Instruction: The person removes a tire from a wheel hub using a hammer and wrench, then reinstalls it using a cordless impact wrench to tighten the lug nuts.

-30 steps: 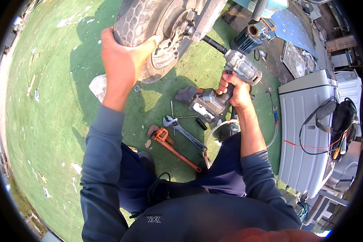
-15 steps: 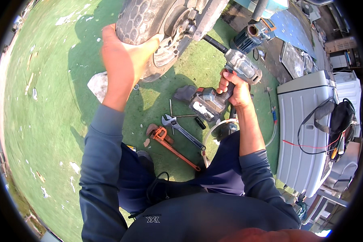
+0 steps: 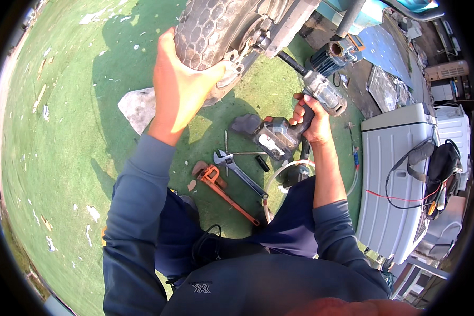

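Observation:
My left hand grips the lower edge of a worn wheel at the top, its thumb on the hub side and its fingers round the tread. The wheel sits beside a grey metal arm. In my right hand is a cordless impact wrench, held by its handle. Its dark socket points up and left at the metal arm; whether it sits on a nut I cannot tell. Below lie an adjustable wrench, an orange pipe wrench and a short black socket.
A whitish rag or slab lies under my left wrist on the green ground. To the right stands a large grey box with a black bag and cables on it. A blue motor stands beyond the impact wrench.
My left hand and the wheel have shifted right in the view, uncovering more of the whitish piece. The impact wrench has moved slightly right and down, still in my right hand.

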The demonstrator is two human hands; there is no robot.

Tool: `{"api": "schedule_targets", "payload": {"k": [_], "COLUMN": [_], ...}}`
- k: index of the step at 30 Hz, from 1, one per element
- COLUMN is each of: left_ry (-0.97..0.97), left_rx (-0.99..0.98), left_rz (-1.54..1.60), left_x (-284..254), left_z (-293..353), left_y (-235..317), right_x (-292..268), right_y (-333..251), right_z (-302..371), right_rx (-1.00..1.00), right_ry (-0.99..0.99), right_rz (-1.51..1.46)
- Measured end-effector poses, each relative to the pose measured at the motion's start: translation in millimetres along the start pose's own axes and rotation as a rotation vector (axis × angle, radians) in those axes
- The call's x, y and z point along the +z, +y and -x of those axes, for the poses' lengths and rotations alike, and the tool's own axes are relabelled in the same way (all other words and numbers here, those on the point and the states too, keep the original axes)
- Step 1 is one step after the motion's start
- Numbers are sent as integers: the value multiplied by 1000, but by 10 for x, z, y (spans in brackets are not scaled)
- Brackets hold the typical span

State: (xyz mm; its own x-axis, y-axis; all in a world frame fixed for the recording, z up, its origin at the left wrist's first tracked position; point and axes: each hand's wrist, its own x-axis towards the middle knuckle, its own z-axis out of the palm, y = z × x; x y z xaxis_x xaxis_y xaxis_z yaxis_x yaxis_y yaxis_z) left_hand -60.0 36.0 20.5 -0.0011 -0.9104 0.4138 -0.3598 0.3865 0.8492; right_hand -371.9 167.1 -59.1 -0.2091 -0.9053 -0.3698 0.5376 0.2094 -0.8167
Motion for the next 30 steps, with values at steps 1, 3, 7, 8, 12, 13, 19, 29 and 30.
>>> {"api": "schedule_targets", "payload": {"k": [1,3,7,8,12,13,19,29,30], "left_ry": [-9,-16,-36,-51,-59,-47,-45,-50,-45], "left_rx": [-5,-12,-27,-35,-29,-18,-15,-22,-15], "left_rz": [6,11,22,32,25,-8,42,63,28], "left_x": [-7,-5,-23,-17,0,-4,21,58,68], "left_z": [-10,-26,-67,-74,-99,-97,-109,-133,-126], "left_y": [60,74,41,38,17,24,28,-141,-135], "right_x": [4,27,66,29,-7,7,-9,43,40], "right_y": [4,-6,7,12,46,50,13,1,-1], "right_z": [-1,11,-4,-9,-2,-4,-5,-8,-4], "right_rx": [6,19,-12,-18,-35,-38,-58,-113,-111], "right_ry": [9,28,1,8,20,17,36,58,60], "right_rz": [3,7,34,42,43,39,69,121,117]}}
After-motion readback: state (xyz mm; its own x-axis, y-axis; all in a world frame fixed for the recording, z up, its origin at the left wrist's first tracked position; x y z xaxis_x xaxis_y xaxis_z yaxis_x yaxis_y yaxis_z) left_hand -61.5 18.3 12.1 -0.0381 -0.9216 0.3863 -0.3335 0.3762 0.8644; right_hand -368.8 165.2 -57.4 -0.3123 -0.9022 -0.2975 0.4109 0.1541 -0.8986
